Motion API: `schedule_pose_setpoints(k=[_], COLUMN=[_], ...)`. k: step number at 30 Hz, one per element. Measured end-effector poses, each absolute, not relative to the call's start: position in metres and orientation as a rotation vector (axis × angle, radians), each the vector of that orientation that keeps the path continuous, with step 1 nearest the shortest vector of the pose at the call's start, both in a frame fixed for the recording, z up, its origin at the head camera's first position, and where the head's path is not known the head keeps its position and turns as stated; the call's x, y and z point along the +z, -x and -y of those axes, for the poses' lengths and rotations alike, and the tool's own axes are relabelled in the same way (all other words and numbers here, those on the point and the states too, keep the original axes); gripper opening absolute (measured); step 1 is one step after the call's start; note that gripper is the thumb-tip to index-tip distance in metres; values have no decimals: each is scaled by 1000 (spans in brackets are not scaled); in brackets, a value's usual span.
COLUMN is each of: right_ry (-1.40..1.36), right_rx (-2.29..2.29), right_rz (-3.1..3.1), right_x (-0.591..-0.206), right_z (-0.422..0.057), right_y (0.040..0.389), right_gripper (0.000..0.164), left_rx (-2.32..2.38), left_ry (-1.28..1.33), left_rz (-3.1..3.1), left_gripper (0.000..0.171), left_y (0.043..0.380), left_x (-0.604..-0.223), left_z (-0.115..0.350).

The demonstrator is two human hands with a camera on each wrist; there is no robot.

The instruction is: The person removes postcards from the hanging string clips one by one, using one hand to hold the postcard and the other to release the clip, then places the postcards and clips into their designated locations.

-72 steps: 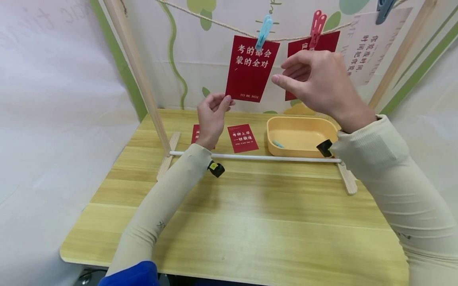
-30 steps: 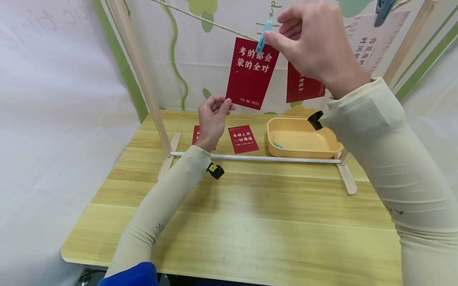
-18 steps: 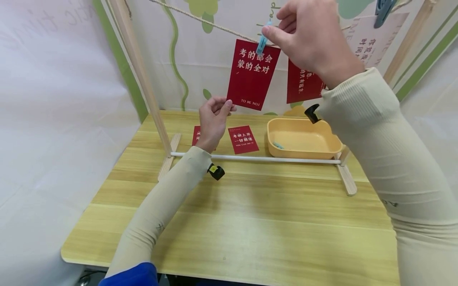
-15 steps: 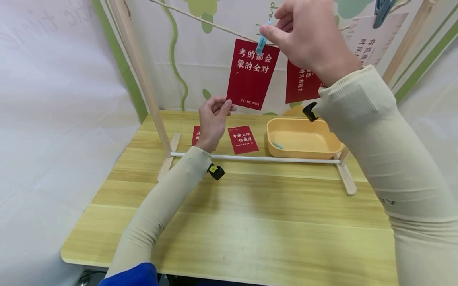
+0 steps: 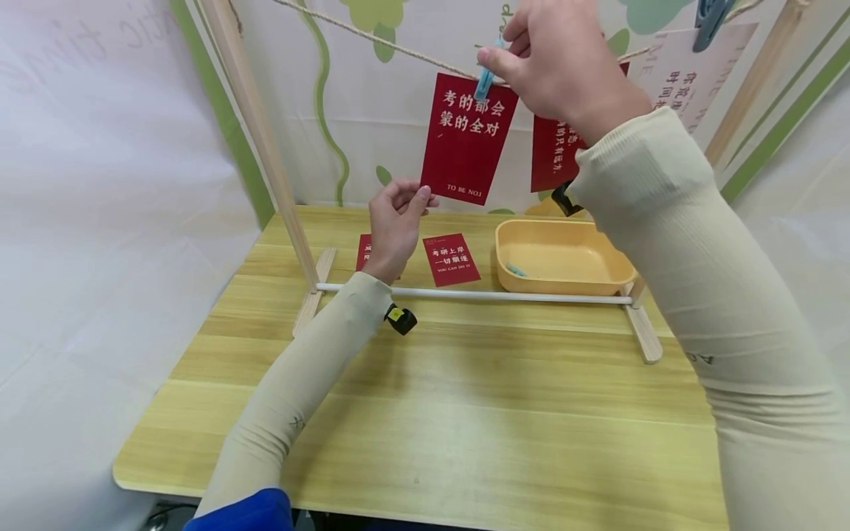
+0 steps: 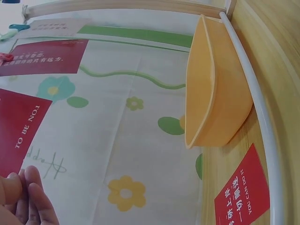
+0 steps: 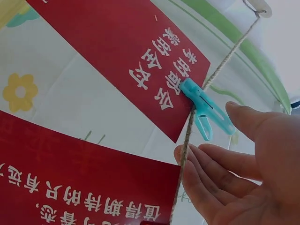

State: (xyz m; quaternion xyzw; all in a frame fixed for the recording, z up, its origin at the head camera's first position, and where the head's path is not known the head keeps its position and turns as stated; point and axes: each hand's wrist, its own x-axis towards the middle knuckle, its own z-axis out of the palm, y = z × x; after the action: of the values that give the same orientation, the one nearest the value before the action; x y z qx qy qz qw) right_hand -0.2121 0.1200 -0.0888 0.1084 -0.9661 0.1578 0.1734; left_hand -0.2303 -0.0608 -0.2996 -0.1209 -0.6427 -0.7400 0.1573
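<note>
A red card [image 5: 468, 144] with white lettering hangs from the twine [image 7: 225, 61], held at its top by a light-blue clothespin [image 7: 206, 110]. At the card's lower left corner, my left hand [image 5: 397, 225] pinches the edge between thumb and fingers. My right hand [image 7: 262, 164] is beside the clothespin's handles, thumb and fingers apart around them without squeezing; the head view hides part of this. Behind my right hand hangs another red card [image 5: 554, 151]. Its red clothespin is hidden in the head view.
A yellow tray [image 5: 564, 284] with a small light-blue clothespin [image 5: 515, 269] inside stands at the back. Two red cards lie near it, one [image 5: 451, 259] in full view. A white rod [image 5: 465, 293] joins the wooden frame's feet. A pale card [image 5: 697, 70] hangs at right.
My right hand has risen from beside the hanging card to the light-blue clothespin, then shifted slightly left. My left hand stays at the card's corner.
</note>
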Motion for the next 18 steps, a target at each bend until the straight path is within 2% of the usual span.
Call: schedule_pose_setpoints(k=[10,18], right_ry=[-357,-291], right_rx=[419,510], right_rz=[2733,2742], right_x=[-90,-88], right_z=[-120,-118], right_y=[222,221], right_gripper=[55,54], left_rx=[-2131,-2135], left_ry=[337,326], left_rz=[1836,1840], left_gripper=[21,21], left_y=[230,227], left_x=[-299,-295], left_z=[61,61])
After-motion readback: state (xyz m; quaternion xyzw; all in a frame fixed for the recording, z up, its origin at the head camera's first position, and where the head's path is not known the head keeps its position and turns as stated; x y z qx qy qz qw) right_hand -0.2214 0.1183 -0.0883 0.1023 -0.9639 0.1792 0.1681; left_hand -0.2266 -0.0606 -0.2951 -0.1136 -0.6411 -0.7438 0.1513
